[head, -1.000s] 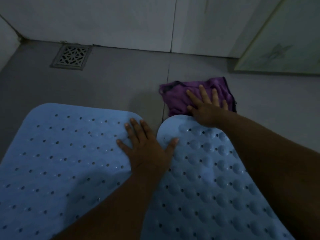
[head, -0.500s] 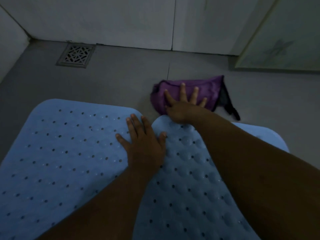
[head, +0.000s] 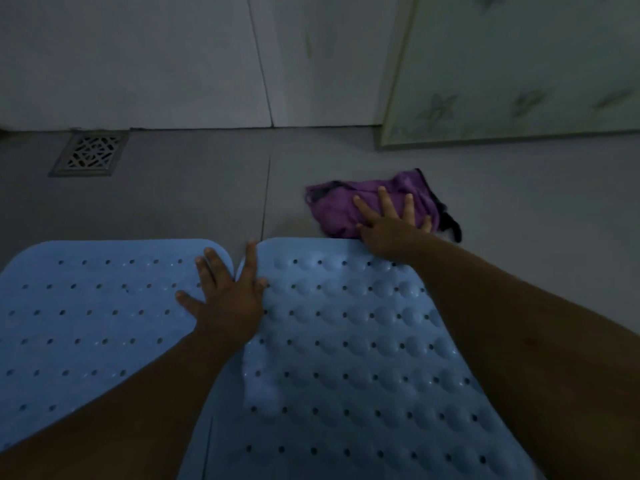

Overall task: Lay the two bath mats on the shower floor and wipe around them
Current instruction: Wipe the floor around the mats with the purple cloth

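Two light blue rubber bath mats with small holes lie side by side on the grey shower floor, the left mat [head: 90, 317] and the right mat [head: 349, 348]. My left hand [head: 228, 296] rests flat across the gap between their far corners, fingers spread. My right hand [head: 391, 223] presses flat on a crumpled purple cloth [head: 341, 211] on the floor just beyond the right mat's far edge. A dark strap of the cloth sticks out to the right.
A square metal drain grate [head: 91, 154] sits in the far left floor. White tiled walls [head: 156, 60] run along the back. A pale patterned door panel [head: 519, 71] stands at the far right. Bare grey floor tiles [head: 194, 199] lie beyond the mats.
My right hand has slid the purple cloth to the right along the right mat's far edge. The left hand stayed on the mats, its fingers spread wider.
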